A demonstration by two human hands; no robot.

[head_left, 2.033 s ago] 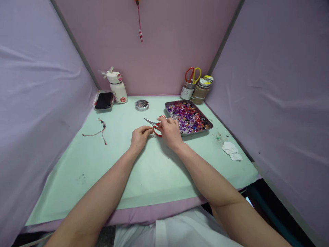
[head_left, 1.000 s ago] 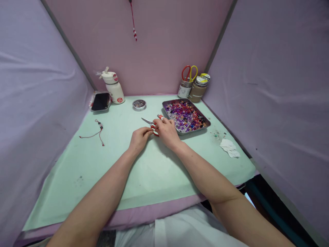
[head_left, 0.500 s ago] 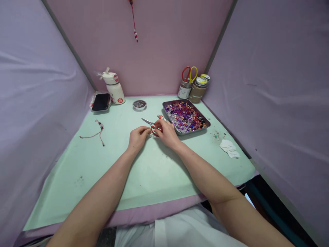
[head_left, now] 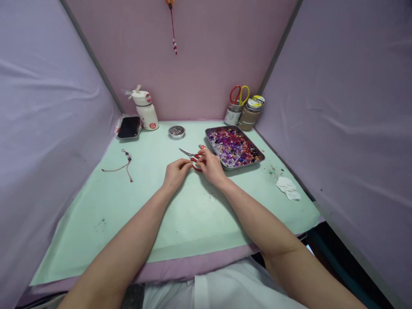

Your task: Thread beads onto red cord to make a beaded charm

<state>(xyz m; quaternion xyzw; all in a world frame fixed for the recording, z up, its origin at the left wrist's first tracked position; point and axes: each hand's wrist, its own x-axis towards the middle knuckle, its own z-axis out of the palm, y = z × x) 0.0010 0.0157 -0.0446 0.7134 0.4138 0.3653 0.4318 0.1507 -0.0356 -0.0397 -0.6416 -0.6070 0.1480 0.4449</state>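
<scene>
The left hand [head_left: 175, 172] and right hand [head_left: 212, 168] meet fingertip to fingertip at the middle of the tabletop [head_left: 186, 219]. Both are pinched, but I cannot tell on what. Red-handled scissors [head_left: 186, 152] lie under the fingertips, just beside the bead tray [head_left: 246, 165].

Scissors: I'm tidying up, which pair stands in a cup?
The red-and-yellow-handled pair, upright in the cup at the back; the red-handled pair lies flat by the right hand.

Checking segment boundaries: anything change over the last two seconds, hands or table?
No clear change. Left hand and right hand stay fingertip to fingertip over the red-handled steel scissors on the green mat; what they pinch is too small to tell. Metal tray of coloured beads, white bottle, black phone unmoved.
</scene>
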